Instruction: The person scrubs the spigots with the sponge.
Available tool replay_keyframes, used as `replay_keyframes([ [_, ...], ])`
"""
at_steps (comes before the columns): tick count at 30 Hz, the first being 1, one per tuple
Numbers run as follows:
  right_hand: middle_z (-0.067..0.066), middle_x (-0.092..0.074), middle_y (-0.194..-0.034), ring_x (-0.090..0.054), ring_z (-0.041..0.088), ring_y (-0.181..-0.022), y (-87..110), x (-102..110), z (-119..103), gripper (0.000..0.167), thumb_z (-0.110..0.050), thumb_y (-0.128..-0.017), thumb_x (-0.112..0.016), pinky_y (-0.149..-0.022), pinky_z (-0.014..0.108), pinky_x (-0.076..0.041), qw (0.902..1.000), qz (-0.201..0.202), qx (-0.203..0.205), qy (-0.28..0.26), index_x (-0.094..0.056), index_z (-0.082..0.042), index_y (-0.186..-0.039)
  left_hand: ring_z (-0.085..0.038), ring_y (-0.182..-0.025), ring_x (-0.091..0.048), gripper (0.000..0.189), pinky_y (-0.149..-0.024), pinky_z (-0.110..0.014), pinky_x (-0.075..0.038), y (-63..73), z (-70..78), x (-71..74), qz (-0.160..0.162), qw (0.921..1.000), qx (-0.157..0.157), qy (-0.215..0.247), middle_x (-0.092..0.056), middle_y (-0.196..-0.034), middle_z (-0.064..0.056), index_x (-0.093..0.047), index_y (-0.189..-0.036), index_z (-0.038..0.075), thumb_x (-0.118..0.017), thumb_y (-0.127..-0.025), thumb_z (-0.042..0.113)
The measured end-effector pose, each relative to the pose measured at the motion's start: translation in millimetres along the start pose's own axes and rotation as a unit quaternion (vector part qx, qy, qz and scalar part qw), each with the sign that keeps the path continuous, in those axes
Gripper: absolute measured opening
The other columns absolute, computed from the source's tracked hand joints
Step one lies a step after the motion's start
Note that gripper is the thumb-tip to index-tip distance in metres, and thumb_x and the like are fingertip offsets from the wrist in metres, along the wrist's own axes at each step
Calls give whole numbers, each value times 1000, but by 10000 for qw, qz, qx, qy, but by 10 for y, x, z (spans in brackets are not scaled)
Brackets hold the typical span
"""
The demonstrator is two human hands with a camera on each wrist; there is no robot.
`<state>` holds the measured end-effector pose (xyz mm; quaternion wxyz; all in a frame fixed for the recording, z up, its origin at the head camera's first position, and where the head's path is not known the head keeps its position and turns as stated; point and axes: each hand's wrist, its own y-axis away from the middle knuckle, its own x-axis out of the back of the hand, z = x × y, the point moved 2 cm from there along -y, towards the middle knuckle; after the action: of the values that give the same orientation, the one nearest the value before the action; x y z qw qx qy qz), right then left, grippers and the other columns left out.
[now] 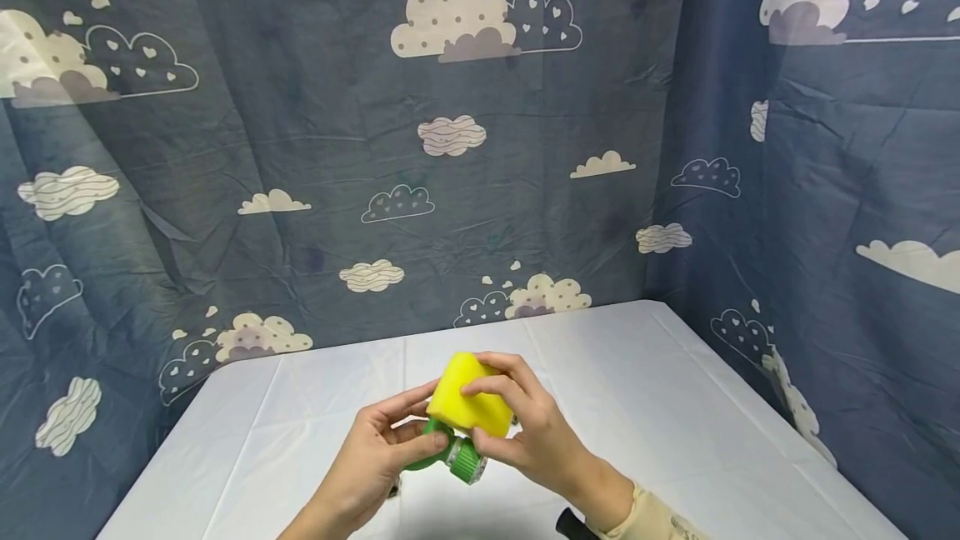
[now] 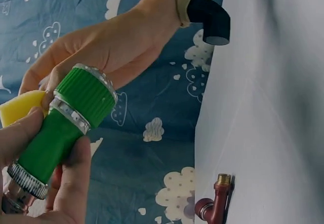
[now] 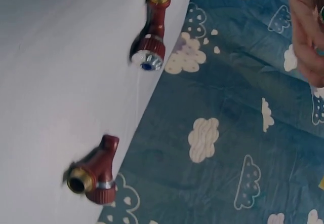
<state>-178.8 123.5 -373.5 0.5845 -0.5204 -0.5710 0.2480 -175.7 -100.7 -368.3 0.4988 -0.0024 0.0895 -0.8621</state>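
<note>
My left hand (image 1: pixel 378 448) grips a green angle valve (image 1: pixel 467 463) with a ribbed knob and silvery rings, thumb on one side and fingers on the other. In the left wrist view the valve (image 2: pixel 85 96) tilts up toward the right, its lower end partly hidden by the fingers. Pinched in my right hand (image 1: pixel 540 432) is a yellow sponge (image 1: pixel 461 402), pressed close over the valve's body. Only a corner of the sponge (image 2: pixel 23 107) shows in the left wrist view. Part of the left hand (image 3: pixel 306 31) appears at the right wrist view's upper right edge.
Two dark red valves with brass threaded ends, one (image 3: pixel 154 29) farther up and another (image 3: pixel 96 176) lower, lie on the white tabletop (image 3: pixel 66 82). A black elbow-shaped piece (image 2: pixel 212 21) sits beside the right sleeve. Cloud-print cloth (image 1: pixel 315 148) hangs behind the table and at its sides.
</note>
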Motion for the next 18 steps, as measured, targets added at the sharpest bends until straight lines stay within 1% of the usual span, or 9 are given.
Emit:
replay_keyframes([
  [3,20,-54,-141,-64,33,-121,-5,14,5,55,5,-77,-82,-99,20,-62,9998,-67,95,158,-65,-9,-127,-15,-102,-79,66,-91,-32,-67,-15,3,-2,411,9988,49,-256,-74,-117,-2,-59,-147,-3,-87,-88,2],
  [5,20,-54,-141,-65,33,-120,-11,23,7,55,4,-77,-84,-100,21,-62,9995,-113,156,255,-65,-9,-127,-18,-99,-80,60,-88,-32,-68,-21,6,10,730,9964,56,-432,-78,-111,-4,-65,-137,-7,-90,-83,1],
  [7,20,-54,-141,-66,33,-120,-15,30,12,54,2,-77,-85,-101,22,-62,9989,-142,200,388,-66,-10,-126,-20,-96,-80,53,-85,-32,-68,-27,12,24,1008,9929,69,-635,-80,-107,-8,-70,-126,-7,-93,-79,1],
  [9,20,-55,-141,-67,33,-119,-20,36,17,55,1,-76,-86,-101,23,-62,9983,-172,229,506,-66,-10,-126,-20,-93,-80,47,-83,-31,-68,-28,21,35,1109,9897,9,-906,-82,-105,-10,-74,-118,-7,-94,-77,3],
  [12,19,-55,-142,-67,32,-118,-31,46,11,56,1,-75,-87,-101,24,-63,9974,-221,235,645,-66,-10,-126,-18,-87,-78,39,-78,-27,-66,-20,42,45,1151,9827,-144,-1446,-82,-103,-12,-80,-111,-2,-96,-76,6],
  [14,19,-55,-142,-67,32,-119,-38,55,3,57,1,-75,-88,-100,25,-63,9968,-277,193,723,-67,-10,-126,-13,-82,-74,33,-73,-23,-62,-10,59,49,1207,9734,-350,-1914,-83,-101,-9,-84,-105,5,-97,-75,9],
  [16,18,-55,-143,-67,31,-120,-48,62,-7,57,-1,-75,-88,-100,26,-64,9959,-372,99,817,-66,-11,-127,-10,-79,-70,29,-68,-21,-59,7,69,46,1265,9609,-620,-2382,-83,-100,-6,-86,-100,12,-99,-74,11],
  [18,16,-56,-143,-66,29,-122,-53,70,-16,55,-3,-76,-88,-99,28,-64,9947,-518,-77,885,-67,-13,-126,-8,-77,-67,27,-62,-20,-58,27,69,41,1298,9461,-1002,-2794,-83,-98,-1,-87,-97,17,-99,-73,11],
])
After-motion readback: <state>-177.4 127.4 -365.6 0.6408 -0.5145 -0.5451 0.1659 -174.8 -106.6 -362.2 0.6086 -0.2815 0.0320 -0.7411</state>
